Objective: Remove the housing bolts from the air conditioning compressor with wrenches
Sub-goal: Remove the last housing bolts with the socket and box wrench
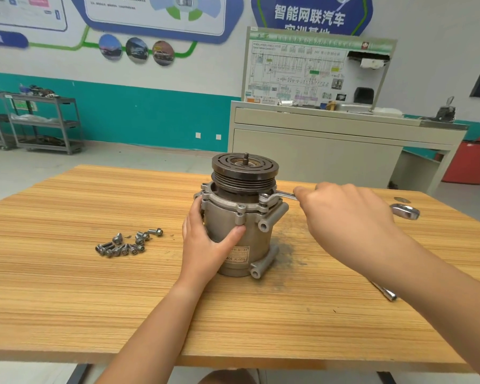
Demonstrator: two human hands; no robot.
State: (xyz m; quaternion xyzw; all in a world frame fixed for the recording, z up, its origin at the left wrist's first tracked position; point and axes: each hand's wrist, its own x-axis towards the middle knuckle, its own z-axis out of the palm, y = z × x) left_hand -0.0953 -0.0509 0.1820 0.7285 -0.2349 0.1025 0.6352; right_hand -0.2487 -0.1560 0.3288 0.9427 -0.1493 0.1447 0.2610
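The grey compressor (254, 236) stands upright in the middle of the wooden table (94, 300), its dark grooved pulley (244, 170) on top. My left hand (208, 242) grips the housing's left side, thumb across the front. My right hand (347, 217) holds the handle of a silver wrench (275, 195). The wrench's ring end sits on a bolt at the right of the top flange. Several removed bolts (128, 243) lie in a loose pile to the left of the compressor.
A second wrench end (405, 211) lies on the table beyond my right hand. Another tool tip (388, 293) shows under my right forearm. Dark grime marks the wood right of the compressor. A cabinet with a wiring board (316, 67) stands behind.
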